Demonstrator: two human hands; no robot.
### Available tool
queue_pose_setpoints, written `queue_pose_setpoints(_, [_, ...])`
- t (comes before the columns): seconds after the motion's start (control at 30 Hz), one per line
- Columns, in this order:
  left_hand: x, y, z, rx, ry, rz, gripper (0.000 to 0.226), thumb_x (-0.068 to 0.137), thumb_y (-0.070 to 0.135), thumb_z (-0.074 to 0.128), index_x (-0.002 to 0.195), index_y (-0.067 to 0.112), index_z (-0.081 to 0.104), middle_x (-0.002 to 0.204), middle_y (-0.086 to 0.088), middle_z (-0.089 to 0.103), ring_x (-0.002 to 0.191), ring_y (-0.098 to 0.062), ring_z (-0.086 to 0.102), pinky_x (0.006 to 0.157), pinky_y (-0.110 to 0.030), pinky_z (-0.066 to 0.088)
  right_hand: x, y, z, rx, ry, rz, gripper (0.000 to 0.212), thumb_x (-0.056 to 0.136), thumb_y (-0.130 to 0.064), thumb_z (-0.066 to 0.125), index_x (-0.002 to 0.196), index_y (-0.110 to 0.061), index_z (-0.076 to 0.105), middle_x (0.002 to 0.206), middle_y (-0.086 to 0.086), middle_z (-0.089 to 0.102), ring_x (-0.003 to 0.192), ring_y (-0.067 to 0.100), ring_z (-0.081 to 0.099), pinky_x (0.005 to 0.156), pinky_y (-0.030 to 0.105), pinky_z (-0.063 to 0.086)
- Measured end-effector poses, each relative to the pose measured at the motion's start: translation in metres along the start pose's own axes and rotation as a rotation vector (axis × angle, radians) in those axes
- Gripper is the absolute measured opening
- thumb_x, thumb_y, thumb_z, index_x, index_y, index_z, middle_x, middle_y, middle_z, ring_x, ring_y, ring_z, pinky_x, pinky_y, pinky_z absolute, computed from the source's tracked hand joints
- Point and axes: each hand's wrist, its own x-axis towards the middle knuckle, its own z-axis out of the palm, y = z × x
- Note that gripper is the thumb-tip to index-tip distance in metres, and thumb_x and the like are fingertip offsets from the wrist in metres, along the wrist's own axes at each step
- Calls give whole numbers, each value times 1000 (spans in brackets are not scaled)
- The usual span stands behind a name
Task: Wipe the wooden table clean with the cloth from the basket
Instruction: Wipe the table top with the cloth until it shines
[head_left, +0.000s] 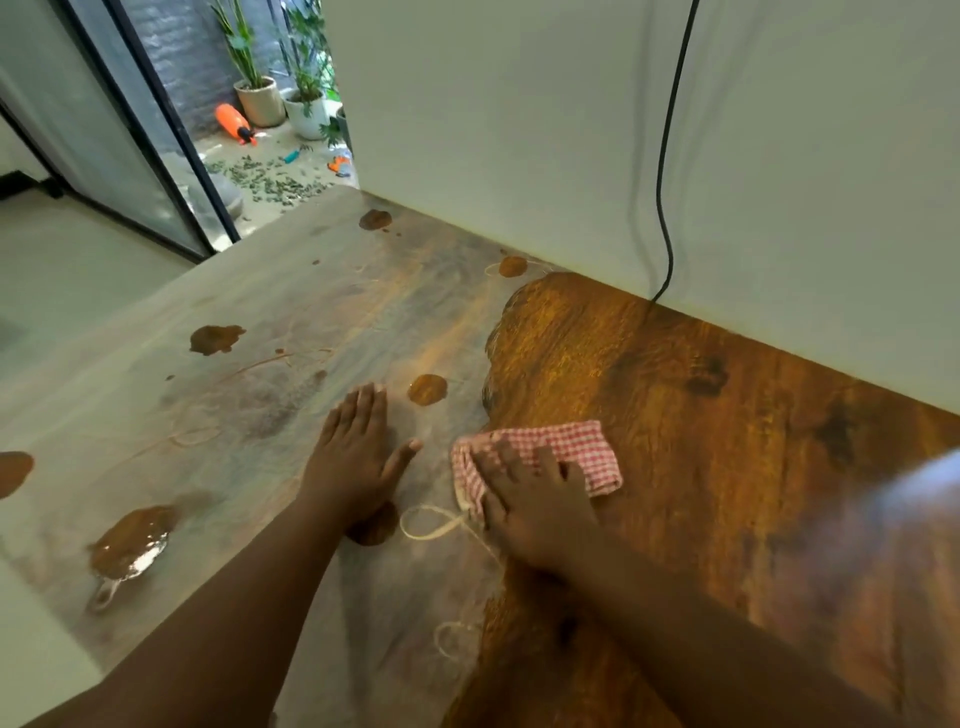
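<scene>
A person leans over a wooden bench (675, 395) set against a pale wall, both bare forearms reaching forward from the near edge. The right hand (535, 499) lies palm down on a red-and-white checked cloth (561, 441), fingers spread and pressing it flat onto the wood; its grip pinches nothing, the fingers only bear down on the fabric. The cloth sits near the middle of the bench, at the border between a warm, glossy brown area on the right and a dull, greyish film covering the left part. The left hand (358, 452) rests flat on the filmed surface just beside the cloth, fingers straight and together, thumb held out toward the right hand, its grip wide and empty. Brown puddles (215, 339) dot the grey area. A pale string loop (431, 522) lies between the two wrists. A black cable (667, 156) hangs down the wall behind the bench.
</scene>
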Motion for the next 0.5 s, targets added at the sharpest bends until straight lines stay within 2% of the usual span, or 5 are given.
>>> queue_pose_setpoints(0.07, [-12, -13, -3, 9, -16, -29, 93, 80, 76, -1, 150, 16, -14, 156, -4, -22, 141, -16, -25, 116, -32, -13, -30, 6, 7, -9, 7, -131, 57, 89, -60, 1, 143, -50, -15, 159, -10, -4, 143, 34, 3, 107, 55, 3])
queue_pose_setpoints(0.13, [-19, -21, -2, 27, -41, -10, 89, 83, 74, 0, 149, 16, -15, 155, -4, -22, 139, -15, -26, 114, -31, -15, -50, 32, 2, -49, 5, -175, 57, 87, -62, 1, 141, -54, -16, 158, -14, -3, 143, 31, 8, 106, 51, 9])
queue_pose_setpoints(0.23, [-20, -24, -4, 22, -48, -12, 85, 87, 69, 2, 150, 14, -12, 158, -7, -16, 141, -14, -21, 113, -30, -14, -40, 54, -11, -119, -23, -19, 55, 92, -59, 7, 143, -52, -13, 159, -12, -1, 143, 32, 10, 107, 52, 12])
queue_pose_setpoints(0.37, [-15, -27, -5, 14, -82, -9, 86, 86, 68, 2, 152, 14, -7, 160, -7, -11, 146, -17, -12, 115, -31, -10, -5, 3, -11, 42, -29, 204, 58, 96, -55, 15, 148, -42, -9, 160, -6, -5, 143, 37, 2, 107, 61, 4])
queue_pose_setpoints(0.5, [-13, -33, -4, 6, -124, -5, 80, 92, 65, 9, 152, 15, -6, 160, -6, -10, 146, -17, -11, 114, -30, -10, -27, -49, 10, 28, -1, -10, 58, 94, -58, 10, 144, -47, -17, 159, -7, -7, 143, 36, -3, 107, 60, 0])
